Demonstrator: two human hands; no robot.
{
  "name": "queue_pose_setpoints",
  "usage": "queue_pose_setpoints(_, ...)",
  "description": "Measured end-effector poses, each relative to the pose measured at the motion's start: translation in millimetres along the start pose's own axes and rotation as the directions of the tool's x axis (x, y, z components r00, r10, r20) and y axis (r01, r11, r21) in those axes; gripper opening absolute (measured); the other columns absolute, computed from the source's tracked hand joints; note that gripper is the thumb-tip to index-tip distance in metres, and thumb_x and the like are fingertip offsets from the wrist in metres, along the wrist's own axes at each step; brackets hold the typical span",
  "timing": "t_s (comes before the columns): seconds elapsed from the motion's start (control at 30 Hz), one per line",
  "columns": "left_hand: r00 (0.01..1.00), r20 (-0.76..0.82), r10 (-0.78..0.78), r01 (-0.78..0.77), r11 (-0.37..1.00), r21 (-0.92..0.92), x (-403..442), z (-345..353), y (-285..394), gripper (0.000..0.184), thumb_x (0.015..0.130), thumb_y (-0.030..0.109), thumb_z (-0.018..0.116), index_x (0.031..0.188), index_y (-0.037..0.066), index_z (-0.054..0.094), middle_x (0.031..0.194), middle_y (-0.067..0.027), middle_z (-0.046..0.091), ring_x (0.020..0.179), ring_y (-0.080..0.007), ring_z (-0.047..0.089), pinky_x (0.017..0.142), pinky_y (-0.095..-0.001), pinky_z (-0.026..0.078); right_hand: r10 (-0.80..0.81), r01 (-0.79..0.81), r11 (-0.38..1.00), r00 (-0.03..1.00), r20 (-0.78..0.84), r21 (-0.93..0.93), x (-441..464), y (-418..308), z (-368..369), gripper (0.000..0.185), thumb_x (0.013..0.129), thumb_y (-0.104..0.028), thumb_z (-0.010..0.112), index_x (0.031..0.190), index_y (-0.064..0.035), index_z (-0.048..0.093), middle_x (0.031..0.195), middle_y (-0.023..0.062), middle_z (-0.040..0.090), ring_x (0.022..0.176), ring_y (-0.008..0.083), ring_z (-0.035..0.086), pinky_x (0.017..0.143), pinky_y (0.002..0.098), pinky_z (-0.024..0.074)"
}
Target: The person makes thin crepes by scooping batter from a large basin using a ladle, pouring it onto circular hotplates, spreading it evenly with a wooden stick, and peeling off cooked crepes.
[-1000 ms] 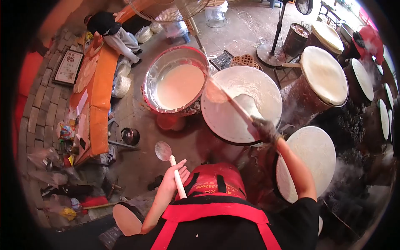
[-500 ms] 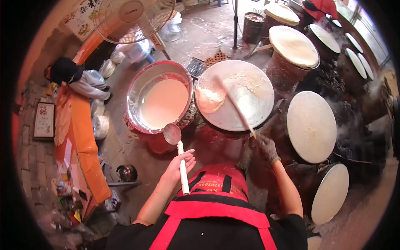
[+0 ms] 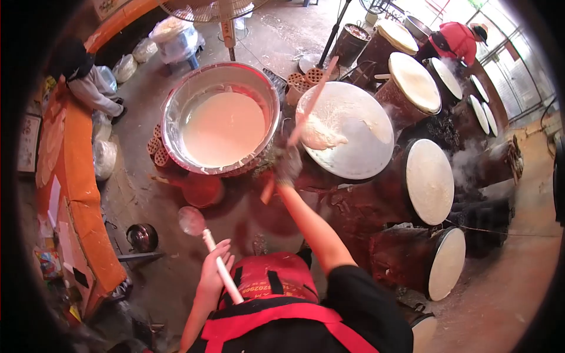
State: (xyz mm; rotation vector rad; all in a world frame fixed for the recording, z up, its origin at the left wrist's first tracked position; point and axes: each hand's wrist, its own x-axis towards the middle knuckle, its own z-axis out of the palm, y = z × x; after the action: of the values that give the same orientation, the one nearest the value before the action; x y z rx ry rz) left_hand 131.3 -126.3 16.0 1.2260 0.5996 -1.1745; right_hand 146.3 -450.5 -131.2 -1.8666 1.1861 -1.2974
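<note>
My left hand [image 3: 213, 272] holds a ladle by its white handle [image 3: 225, 276], low in front of the red apron. Its round bowl [image 3: 192, 221] points up and away from me. In a grey glove, my right hand [image 3: 288, 166] grips a long flat wooden spreader [image 3: 311, 105], which slants over the left edge of a round griddle [image 3: 368, 154]. A lump of pale batter [image 3: 321, 136] lies on the griddle's left side, with a thin film around it. To the left stands a large metal basin [image 3: 170, 126] of batter [image 3: 223, 129].
Several more round griddles on drums line the right, among them a near one [image 3: 431, 182], with steam behind. A co-worker in red [image 3: 456, 41] bends at the far right. Another person [image 3: 94, 88] is by the orange counter [image 3: 82, 176]. A fan stand [image 3: 228, 29] rises behind the basin.
My right hand has swung left with the spreader, from the griddle's near right to its left side. My left hand and ladle have shifted down and left. The whole view has turned somewhat.
</note>
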Motion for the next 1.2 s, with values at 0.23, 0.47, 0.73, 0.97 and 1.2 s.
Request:
queue_pose_setpoints(0.23, 0.994, -0.105, 0.030, -0.037, 0.997, -0.066, -18, -56, -14, 0.037, 0.079, 0.017, 0.058, 0.115, 0.010, 0.053, 0.122, -0.0059, 0.043, 0.121, -0.0207, 0.033, 0.099, -0.0306, 0.032, 0.661, -0.578, 0.611, 0.748, 0.052, 0.541, 40, 58, 151, 0.023, 0.090, -0.019, 0.044, 0.089, 0.0011, 0.054, 0.069, 0.0132, 0.055, 0.062, 0.0264, 0.055, 0.060, 0.0339, 0.0447)
queue_pose_setpoints(0.47, 1.000, 0.023, -0.004, 0.005, 0.999, -0.043, -1, -32, -6, 0.031, 0.078, 0.015, 0.059, 0.109, 0.012, 0.056, 0.122, -0.0020, 0.043, 0.125, -0.0199, 0.029, 0.100, -0.0300, 0.030, 0.706, -0.670, 0.182, 0.599, 0.379, 0.720, -37, -57, -43, 0.012, 0.090, -0.026, 0.043, 0.098, -0.0200, 0.049, 0.052, 0.0006, 0.041, 0.041, 0.0150, 0.045, 0.034, 0.0267, 0.0378)
queue_pose_setpoints(0.73, 0.988, 0.150, 0.038, -0.040, 0.999, 0.005, 5, -4, -3, 0.031, 0.079, 0.010, 0.055, 0.110, 0.011, 0.058, 0.118, -0.0012, 0.046, 0.121, -0.0112, 0.034, 0.098, -0.0265, 0.030, 0.721, -0.814, -0.040, 0.379, 0.580, 0.580, -18, 29, -143, 0.024, 0.086, -0.049, 0.037, 0.084, -0.0275, 0.048, 0.067, -0.0012, 0.047, 0.055, 0.0196, 0.049, 0.044, 0.0372, 0.0398)
queue_pose_setpoints(0.97, 0.991, 0.133, -0.006, 0.001, 0.999, 0.036, -13, 14, -12, 0.030, 0.080, 0.013, 0.054, 0.110, 0.011, 0.057, 0.124, -0.0035, 0.042, 0.126, -0.0144, 0.028, 0.098, -0.0269, 0.030, 0.606, -0.745, 0.496, 0.665, 0.437, 0.446, 5, 5, -52, 0.024, 0.087, -0.044, 0.043, 0.083, -0.0213, 0.046, 0.058, 0.0029, 0.047, 0.039, 0.0201, 0.043, 0.035, 0.0330, 0.0333)
queue_pose_setpoints(1.2, 0.991, 0.088, 0.098, -0.100, 0.995, 0.015, -20, 5, -30, 0.035, 0.079, 0.012, 0.055, 0.114, 0.012, 0.056, 0.119, -0.0023, 0.044, 0.122, -0.0154, 0.032, 0.100, -0.0294, 0.028, 0.760, -0.723, 0.009, 0.454, 0.465, 0.691, -17, -33, -108, 0.029, 0.084, -0.048, 0.048, 0.090, -0.0205, 0.049, 0.056, 0.0037, 0.048, 0.037, 0.0191, 0.042, 0.032, 0.0337, 0.0354)
